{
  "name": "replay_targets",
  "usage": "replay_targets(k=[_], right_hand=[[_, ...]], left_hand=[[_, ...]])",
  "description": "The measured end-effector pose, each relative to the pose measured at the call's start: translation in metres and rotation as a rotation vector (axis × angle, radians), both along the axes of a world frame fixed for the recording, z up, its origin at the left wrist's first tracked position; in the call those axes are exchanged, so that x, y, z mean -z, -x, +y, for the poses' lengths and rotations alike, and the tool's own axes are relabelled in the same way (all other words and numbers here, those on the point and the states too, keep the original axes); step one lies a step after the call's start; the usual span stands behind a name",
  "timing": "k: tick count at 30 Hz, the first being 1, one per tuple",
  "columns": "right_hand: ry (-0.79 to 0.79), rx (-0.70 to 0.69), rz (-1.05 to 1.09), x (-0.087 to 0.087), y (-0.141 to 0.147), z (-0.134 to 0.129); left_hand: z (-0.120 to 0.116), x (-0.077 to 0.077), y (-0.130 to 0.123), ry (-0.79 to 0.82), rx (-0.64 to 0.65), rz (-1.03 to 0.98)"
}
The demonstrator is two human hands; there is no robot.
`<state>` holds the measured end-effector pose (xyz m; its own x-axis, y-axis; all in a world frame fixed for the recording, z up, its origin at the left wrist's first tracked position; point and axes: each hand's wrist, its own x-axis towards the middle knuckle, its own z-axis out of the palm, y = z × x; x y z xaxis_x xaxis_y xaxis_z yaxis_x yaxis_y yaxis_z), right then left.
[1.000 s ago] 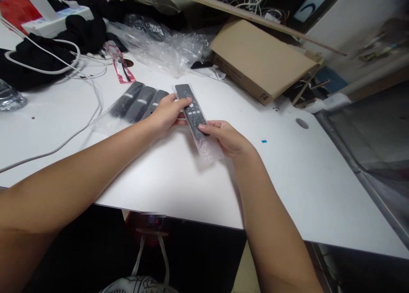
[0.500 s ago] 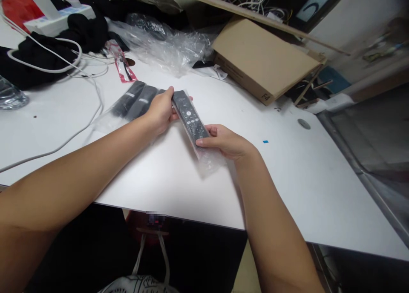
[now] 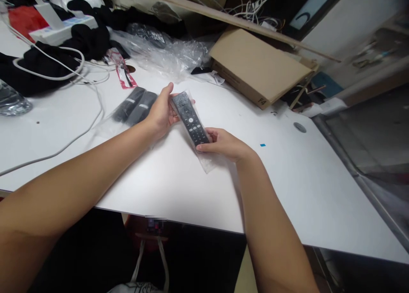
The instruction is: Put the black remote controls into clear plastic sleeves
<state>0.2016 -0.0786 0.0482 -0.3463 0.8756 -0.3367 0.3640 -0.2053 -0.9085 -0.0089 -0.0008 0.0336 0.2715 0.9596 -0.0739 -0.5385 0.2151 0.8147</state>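
Observation:
A black remote control (image 3: 191, 119) in a clear plastic sleeve is held tilted above the white table, its buttons facing up. My right hand (image 3: 223, 143) pinches its near end, thumb on top. At its far end my left hand (image 3: 162, 110) has its fingers behind the remote and its thumb raised off the front. Wrapped dark remotes (image 3: 140, 107) lie on the table just left of my left hand, partly covered by it.
A cardboard box (image 3: 255, 67) stands at the back right. Crumpled clear plastic (image 3: 169, 54), a red-edged packet (image 3: 123, 71), black cloth, a power strip (image 3: 62, 31) and white cables lie at the back left. A blue scrap (image 3: 262, 145) is on the right.
My left thumb has lifted off the remote's far end. The remote is turned so its buttons show more clearly. The whole view has shifted slightly.

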Motion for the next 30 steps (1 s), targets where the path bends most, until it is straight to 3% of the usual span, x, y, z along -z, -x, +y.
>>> replay_targets(k=[6,12,14,19,22,25,30], right_hand=[[0.051,0.019,0.129,0.003,0.001,0.0],[0.081,0.113,0.323,-0.001,0.014,-0.002],[0.057,0.187,0.315,-0.005,0.017,-0.003],[-0.045,0.439,0.121,-0.009,0.018,-0.002],[-0.089,0.539,-0.03,-0.005,0.021,0.0],[-0.257,0.55,-0.276,0.002,0.031,-0.001],[-0.793,0.346,-0.691,0.012,0.062,-0.015]], left_hand=[[-0.007,-0.005,0.001,-0.027,0.058,-0.056],[-0.019,0.004,-0.009,-0.062,0.167,0.03],[-0.017,0.008,-0.012,-0.05,0.102,0.07],[-0.003,0.013,-0.01,0.013,-0.215,0.207],[-0.001,0.01,-0.007,-0.094,-0.284,0.315],[-0.004,0.006,-0.005,-0.216,-0.261,0.403],[-0.004,0.005,-0.003,-0.266,-0.256,0.442]])
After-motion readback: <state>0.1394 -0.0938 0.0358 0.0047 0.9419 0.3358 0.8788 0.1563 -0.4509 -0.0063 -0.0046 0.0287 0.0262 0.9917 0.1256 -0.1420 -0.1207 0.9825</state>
